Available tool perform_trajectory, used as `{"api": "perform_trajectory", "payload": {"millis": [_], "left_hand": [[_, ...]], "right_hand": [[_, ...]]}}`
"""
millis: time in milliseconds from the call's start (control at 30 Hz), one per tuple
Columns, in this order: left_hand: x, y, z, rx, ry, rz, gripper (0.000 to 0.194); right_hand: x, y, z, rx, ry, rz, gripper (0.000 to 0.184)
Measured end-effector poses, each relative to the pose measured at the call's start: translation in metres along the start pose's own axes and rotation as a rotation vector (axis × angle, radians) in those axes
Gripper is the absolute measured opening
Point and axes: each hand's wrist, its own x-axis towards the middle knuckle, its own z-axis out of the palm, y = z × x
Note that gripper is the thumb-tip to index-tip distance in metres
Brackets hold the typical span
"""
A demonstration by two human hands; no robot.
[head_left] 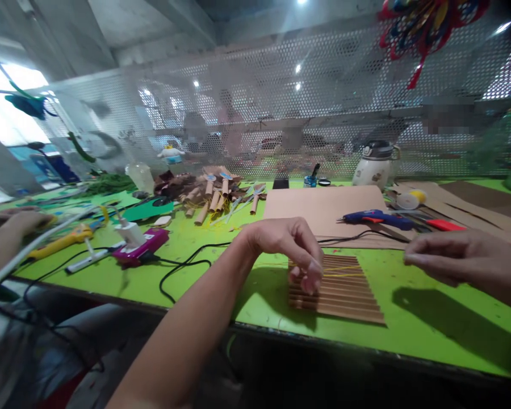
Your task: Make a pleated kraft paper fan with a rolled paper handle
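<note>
My left hand is over the left part of a pleated brown cardboard piece, fingers curled down and pinched where a thin yellow string meets them. The string runs across the upper folds of the cardboard, and a faint stretch of it shows left of the hand. To the right, my right hand hovers above the green table, apart from the cardboard, thumb and fingers pressed together. Whatever is between those fingers is too small to make out. Behind the cardboard lies a blue glue gun.
A large brown board lies under the glue gun. Small rolled brown tubes are heaped behind. Leftward are a purple power strip, its black cable, a yellow glue gun and another person's hand. A white jug stands behind.
</note>
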Motion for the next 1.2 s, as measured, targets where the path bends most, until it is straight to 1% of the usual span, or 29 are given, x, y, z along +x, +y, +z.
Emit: {"api": "perform_trajectory", "payload": {"millis": [67,100,200,267,333,433,633,700,767,833,900,1000,1067,1133,1200], "left_hand": [[0.004,0.000,0.004,-0.019,-0.048,-0.013,0.021],[0.006,0.000,0.005,-0.032,-0.076,-0.034,0.022],[0.010,0.000,0.008,-0.054,-0.142,-0.106,0.027],[0.009,0.001,0.008,-0.042,-0.148,-0.122,0.024],[0.006,0.002,0.006,-0.017,-0.121,-0.118,0.022],[0.004,0.001,0.003,0.039,-0.033,-0.136,0.021],[0.008,-0.009,-0.002,0.083,0.081,-0.271,0.018],[0.008,-0.011,-0.005,0.097,0.148,-0.300,0.017],[0.006,-0.011,-0.007,0.113,0.210,-0.301,0.017],[0.004,-0.010,-0.008,0.129,0.246,-0.292,0.018],[0.004,-0.010,-0.007,0.121,0.234,-0.297,0.019],[0.005,-0.013,-0.005,0.005,0.128,-0.310,0.025],[0.006,-0.016,-0.005,-0.088,0.064,-0.284,0.030],[0.006,-0.019,-0.006,-0.110,0.070,-0.250,0.031],[0.003,-0.019,-0.009,-0.079,0.133,-0.234,0.031]], "right_hand": [[0.014,0.001,0.002,0.021,-0.078,0.097,0.052],[0.021,0.003,0.004,0.032,-0.152,0.133,0.052],[0.038,0.015,0.008,0.030,-0.355,0.143,0.038],[0.043,0.023,0.009,0.014,-0.425,0.125,0.033],[0.043,0.028,0.008,-0.003,-0.438,0.117,0.031],[0.038,0.030,0.005,-0.022,-0.443,0.128,0.028],[0.037,0.035,0.002,-0.028,-0.474,0.109,0.026],[0.039,0.037,0.001,-0.035,-0.466,0.114,0.028],[0.040,0.038,0.001,-0.037,-0.439,0.118,0.028],[0.041,0.038,0.000,-0.030,-0.419,0.131,0.027],[0.041,0.037,-0.001,-0.022,-0.413,0.144,0.026],[0.043,0.037,-0.003,-0.019,-0.410,0.142,0.027],[0.044,0.037,-0.005,-0.018,-0.408,0.125,0.029],[0.044,0.036,-0.007,-0.024,-0.414,0.109,0.031],[0.044,0.034,-0.007,-0.035,-0.430,0.098,0.032]]}}
